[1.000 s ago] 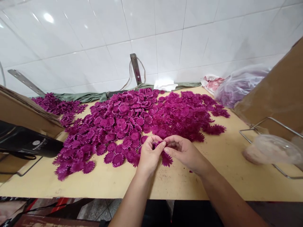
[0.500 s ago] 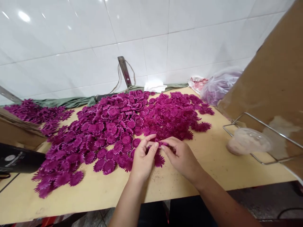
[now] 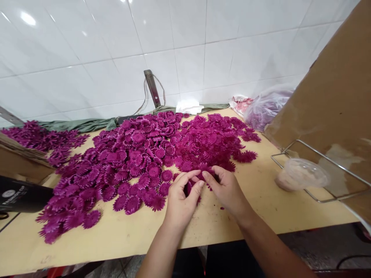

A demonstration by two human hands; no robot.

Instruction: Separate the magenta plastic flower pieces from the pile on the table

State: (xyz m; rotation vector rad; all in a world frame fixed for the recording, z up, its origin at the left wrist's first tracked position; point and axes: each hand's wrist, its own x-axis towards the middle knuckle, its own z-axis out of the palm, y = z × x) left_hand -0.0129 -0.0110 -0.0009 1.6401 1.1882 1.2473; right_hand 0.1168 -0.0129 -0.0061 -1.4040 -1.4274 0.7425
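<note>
Both my hands are close together at the front of a heap of magenta artificial flower heads [image 3: 139, 154]. My right hand [image 3: 227, 189] pinches a magenta flower piece [image 3: 208, 170] between thumb and fingers, its serrated petals showing beyond the fingertips. My left hand [image 3: 181, 193] is curled beside it, thumb and forefinger tips nearly meeting; what they hold, if anything, is hidden. Magenta shows through the gap of that hand, and a petal edge pokes out below it. A tiny magenta disc [image 3: 222, 208] lies on the table below my right hand.
Flatter magenta blossoms [image 3: 211, 135] spread at the back right of the heap, spikier ones [image 3: 40, 137] at far left. A black cylinder [image 3: 23, 195] and cardboard stand left. On the right are a clear plastic tub [image 3: 303, 173], a wire frame [image 3: 327, 199], a cardboard sheet [image 3: 333, 96] and a plastic bag [image 3: 269, 106].
My hands have moved slightly apart, the right fingers rising with the flower piece. The tiny magenta disc now shows on the table. The view has shifted a little.
</note>
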